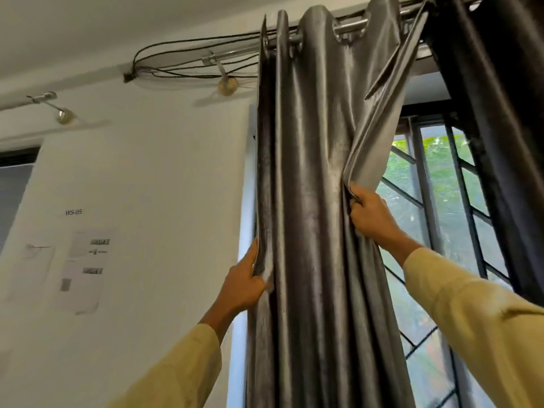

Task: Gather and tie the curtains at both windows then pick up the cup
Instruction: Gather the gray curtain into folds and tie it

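Observation:
A shiny grey curtain [315,178] hangs in bunched folds from a metal rod [350,26] at the left side of a window [435,207]. My left hand [244,287] grips the curtain's left edge at about mid height. Higher up, my right hand [372,216] is shut on the curtain's right edge, which is pulled in toward the folds. A second, darker curtain [500,113] hangs at the window's right side. No cup is in view.
A white wall [162,201] with taped paper sheets [82,269] is to the left. Black cables [191,58] and rod brackets [226,83] run under the ceiling. Dark window bars [424,201] stand behind the curtains.

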